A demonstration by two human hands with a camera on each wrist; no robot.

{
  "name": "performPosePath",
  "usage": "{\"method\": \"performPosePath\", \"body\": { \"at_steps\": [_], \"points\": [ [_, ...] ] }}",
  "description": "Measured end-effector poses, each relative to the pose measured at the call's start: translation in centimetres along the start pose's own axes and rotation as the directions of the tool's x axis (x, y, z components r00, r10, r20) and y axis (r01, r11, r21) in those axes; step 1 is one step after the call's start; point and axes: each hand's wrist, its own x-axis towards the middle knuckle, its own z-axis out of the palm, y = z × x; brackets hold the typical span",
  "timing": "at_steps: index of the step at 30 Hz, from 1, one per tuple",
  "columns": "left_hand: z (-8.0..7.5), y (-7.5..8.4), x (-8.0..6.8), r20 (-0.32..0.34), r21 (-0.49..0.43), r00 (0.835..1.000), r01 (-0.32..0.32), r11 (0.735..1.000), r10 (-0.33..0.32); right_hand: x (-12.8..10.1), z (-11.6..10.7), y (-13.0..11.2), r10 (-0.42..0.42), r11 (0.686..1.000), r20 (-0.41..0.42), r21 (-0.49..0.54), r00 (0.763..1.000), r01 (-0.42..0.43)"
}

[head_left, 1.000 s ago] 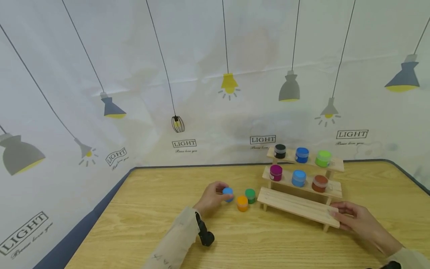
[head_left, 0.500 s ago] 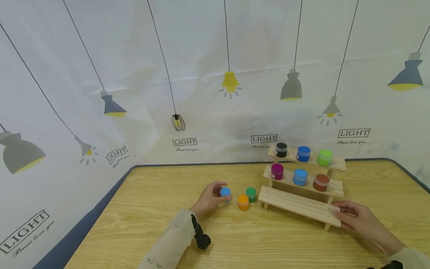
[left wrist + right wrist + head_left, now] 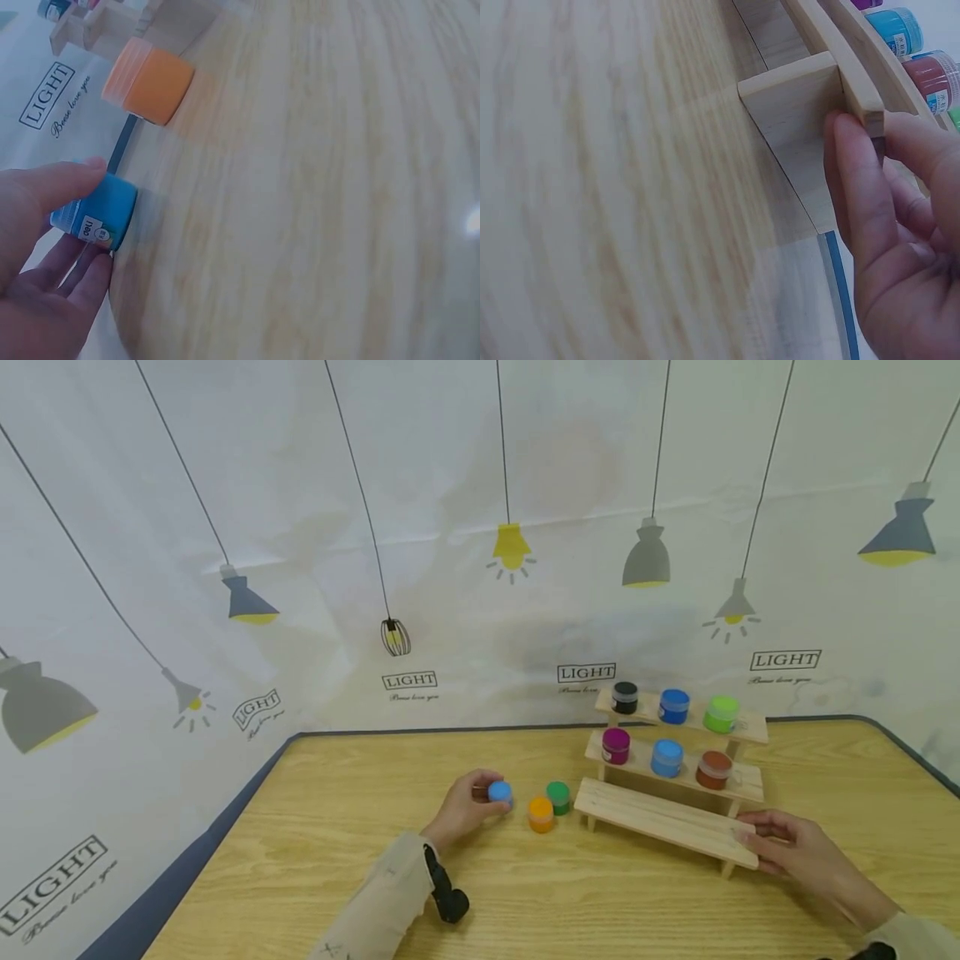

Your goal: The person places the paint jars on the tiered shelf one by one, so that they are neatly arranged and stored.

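Premises are presenting as a staged recording booth: a printed backdrop of lamp drawings marked "LIGHT" is hanging behind a wood-grain table, with small paint jars sitting on a stepped wooden rack.

Wooden table bears rack, orange jar, green jar.

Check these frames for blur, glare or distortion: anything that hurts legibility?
Head view: sharp and evenly lit, wide-lens bending at the table edges. Left wrist view: wood grain smeared, a small glare spot at right, blue jar label readable. Right wrist view: table blurred, shelf end and right hand clear.
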Motion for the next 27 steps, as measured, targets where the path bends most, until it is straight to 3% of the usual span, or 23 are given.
{"method": "performPosePath", "body": {
  "at_steps": [9, 15, 27],
  "points": [
    [-0.3, 1.0, -1.3, -0.043, -0.031, 0.998, 0.036, 0.999, -0.037, 0.1, 0.1, 0.1, 0.011, 1.0, 0.004, 0.006, 1.0, -0.011],
    [-0.7, 0.7, -1.4, -0.042, -0.013, 0.999, 0.017, 1.0, -0.017, 0.1, 0.1, 0.1, 0.022, 1.0, 0.001, -0.005, 1.0, -0.022],
    [-0.6, 4.4, -1.8, 0.073, -0.036, 0.997, -0.034, 0.999, 0.037, -0.1, 0.3, -0.1, 0.035, 0.999, -0.01, -0.012, 0.999, -0.035]
  ]
}}
